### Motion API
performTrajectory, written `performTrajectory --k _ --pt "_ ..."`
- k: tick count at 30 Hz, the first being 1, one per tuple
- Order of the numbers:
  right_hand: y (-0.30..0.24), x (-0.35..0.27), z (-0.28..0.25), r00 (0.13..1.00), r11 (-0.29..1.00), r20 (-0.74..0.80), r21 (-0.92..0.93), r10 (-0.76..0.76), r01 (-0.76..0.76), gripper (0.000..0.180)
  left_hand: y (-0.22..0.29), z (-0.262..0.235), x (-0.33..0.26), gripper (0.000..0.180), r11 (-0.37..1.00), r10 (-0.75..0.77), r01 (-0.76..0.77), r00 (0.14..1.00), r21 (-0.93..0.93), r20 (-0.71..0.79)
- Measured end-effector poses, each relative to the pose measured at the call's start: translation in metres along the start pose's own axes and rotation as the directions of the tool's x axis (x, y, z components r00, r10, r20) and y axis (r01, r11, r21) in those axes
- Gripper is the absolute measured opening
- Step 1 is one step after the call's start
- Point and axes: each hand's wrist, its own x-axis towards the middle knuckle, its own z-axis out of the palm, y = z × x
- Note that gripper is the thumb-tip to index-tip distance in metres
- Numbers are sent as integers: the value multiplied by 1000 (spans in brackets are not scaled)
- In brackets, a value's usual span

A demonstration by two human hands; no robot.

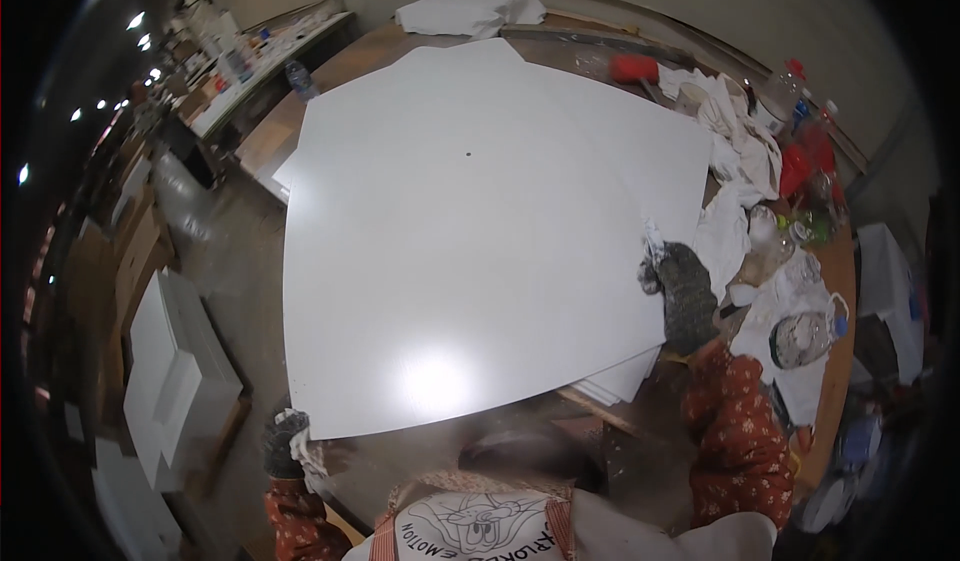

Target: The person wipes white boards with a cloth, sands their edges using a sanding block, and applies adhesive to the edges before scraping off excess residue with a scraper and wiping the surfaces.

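A large glossy white panel (480, 241) lies across the work table, with a small dark spot in its upper middle. My right hand (688, 296), in a dark grey glove, is at the panel's right edge. Its fingers are closed on a white rag (653, 236), of which only a small tuft shows on the panel's surface. At the near left corner, my left hand (285, 443), gloved alike, is closed around a crumpled white cloth (308, 453) beside the panel's edge. The left fingers are partly hidden.
Rags (740, 131), plastic bottles (780, 96) and a clear jug (800, 339) crowd the table's right side. A red-headed tool (635, 69) lies at the back. White panels (185, 361) are stacked on the left, and a cluttered bench (270, 66) stands far left.
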Motion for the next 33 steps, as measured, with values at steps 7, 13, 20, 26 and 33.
performTrajectory --k 7,13,20,26,33 --pt "6 -92 61 974 1000 -226 21 13 -8 19 -135 -157 177 31 -873 236 -129 733 470 638" --pt "-1 -123 70 934 948 -234 -236 -270 215 16 -109 -186 225 38 766 118 -314 926 561 357" --pt "10 -218 41 905 989 -413 55 -100 134 15 -89 -109 120 57 837 324 -353 935 417 141" --pt "26 -254 26 916 973 -332 21 224 -231 20 -120 -3 62 60 627 -549 604 791 -491 272" --pt "20 -246 12 934 493 135 -819 -332 294 22 -105 125 88 65 532 391 625 417 -571 821"
